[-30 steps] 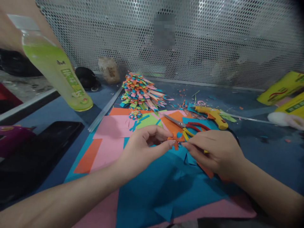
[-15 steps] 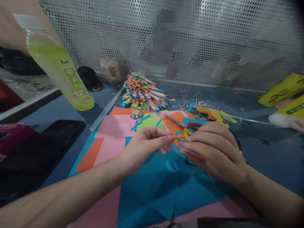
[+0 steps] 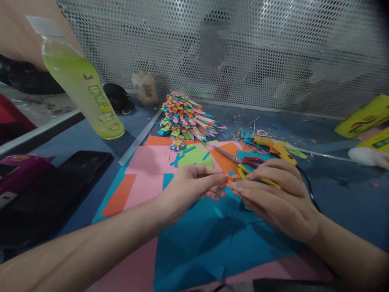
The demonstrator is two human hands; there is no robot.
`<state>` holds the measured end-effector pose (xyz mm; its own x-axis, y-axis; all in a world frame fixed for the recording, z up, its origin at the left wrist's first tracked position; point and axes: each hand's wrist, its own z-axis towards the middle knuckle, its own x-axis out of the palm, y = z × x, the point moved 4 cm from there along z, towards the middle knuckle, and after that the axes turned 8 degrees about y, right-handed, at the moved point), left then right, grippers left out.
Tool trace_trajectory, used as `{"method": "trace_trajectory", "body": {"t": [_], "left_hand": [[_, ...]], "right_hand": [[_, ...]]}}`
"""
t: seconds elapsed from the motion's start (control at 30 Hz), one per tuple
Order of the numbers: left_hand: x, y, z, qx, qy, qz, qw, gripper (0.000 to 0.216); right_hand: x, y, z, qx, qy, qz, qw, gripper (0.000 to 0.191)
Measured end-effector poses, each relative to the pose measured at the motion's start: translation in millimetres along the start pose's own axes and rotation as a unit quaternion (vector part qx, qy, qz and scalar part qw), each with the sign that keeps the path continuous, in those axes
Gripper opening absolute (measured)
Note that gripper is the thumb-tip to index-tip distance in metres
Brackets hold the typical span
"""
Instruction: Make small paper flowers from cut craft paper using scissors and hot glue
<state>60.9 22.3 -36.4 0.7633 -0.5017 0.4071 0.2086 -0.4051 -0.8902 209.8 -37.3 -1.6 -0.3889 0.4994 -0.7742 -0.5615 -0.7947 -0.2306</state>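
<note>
Above the blue paper sheet, my left hand pinches a small orange paper piece between thumb and forefinger. From the other side, the fingertips of my right hand are closed on the same piece. Part of it is covered by the fingers, and its full shape is too small to make out. Just beyond my right hand lie scissors with red and yellow handles. A small multicoloured paper flower rests in front of a cone of layered paper strips.
A yellow glue gun lies among paper scraps at the back right. On the left are a green drink bottle, a black phone and a purple object. A perforated metal screen borders the table's far side.
My hands have come closer together, with the right fingertips now meeting the orange paper at my left fingertips. More of the scissors' yellow handle shows. The whole view has shifted slightly.
</note>
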Motion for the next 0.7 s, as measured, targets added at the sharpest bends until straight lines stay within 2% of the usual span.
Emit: {"method": "trace_trajectory", "body": {"t": [0.1,0.4,0.7], "left_hand": [[-0.6,1.1,-0.4,-0.008,0.006,-0.009,1.000,0.014],[-1.6,3.3,-0.8,-0.021,0.010,-0.014,1.000,0.013],[-1.9,3.6,0.1,-0.021,0.008,-0.008,1.000,0.016]], "right_hand": [[-1.5,1.5,0.7,-0.023,-0.010,-0.014,1.000,0.022],[1.4,-0.6,1.4,0.000,0.008,-0.017,1.000,0.023],[2.4,0.1,7.2,-0.016,-0.007,-0.023,1.000,0.022]]}}
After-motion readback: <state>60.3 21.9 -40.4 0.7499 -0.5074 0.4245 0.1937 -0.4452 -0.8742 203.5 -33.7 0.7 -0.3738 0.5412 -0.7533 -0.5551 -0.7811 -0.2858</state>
